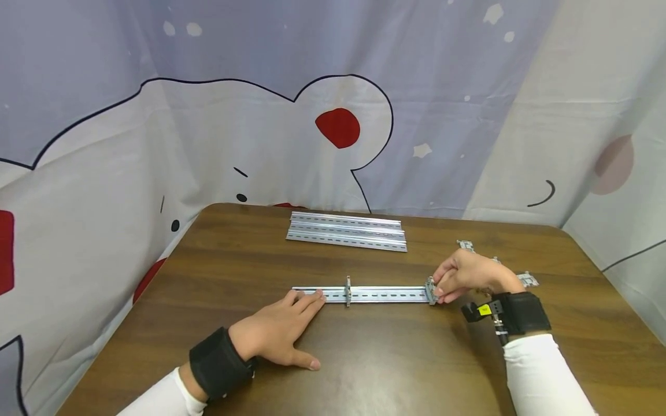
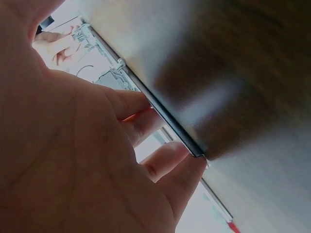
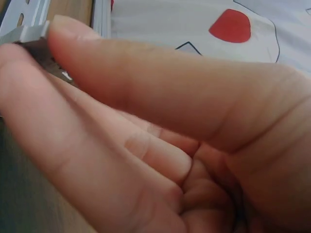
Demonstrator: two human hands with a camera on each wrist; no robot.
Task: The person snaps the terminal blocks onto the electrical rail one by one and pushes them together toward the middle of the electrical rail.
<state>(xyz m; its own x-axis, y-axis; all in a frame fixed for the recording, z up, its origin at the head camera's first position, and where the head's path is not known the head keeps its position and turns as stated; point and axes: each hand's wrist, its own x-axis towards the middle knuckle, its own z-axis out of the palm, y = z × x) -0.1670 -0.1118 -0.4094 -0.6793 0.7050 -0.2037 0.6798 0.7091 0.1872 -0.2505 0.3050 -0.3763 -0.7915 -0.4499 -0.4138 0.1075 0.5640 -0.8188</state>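
Observation:
A slotted metal DIN rail (image 1: 387, 294) lies across the middle of the table. My left hand (image 1: 276, 329) rests its fairly straight fingertips on the rail's left end, the thumb spread out on the wood. In the left wrist view those fingers (image 2: 170, 162) touch the rail's edge (image 2: 167, 119). One small grey DIN-rail clip (image 1: 348, 291) stands upright across the rail, right of the left fingers. At the rail's right end my right hand (image 1: 468, 274) pinches a second grey clip (image 1: 430, 290) between thumb and fingers. The right wrist view shows part of that clip (image 3: 29, 34) at the fingertips.
Several more slotted rails (image 1: 346, 231) lie side by side near the table's back edge. Behind and beside the right hand lie loose grey clips, one at the back (image 1: 465, 245) and another at the right (image 1: 528, 279). A printed curtain (image 1: 250, 133) hangs behind the table.

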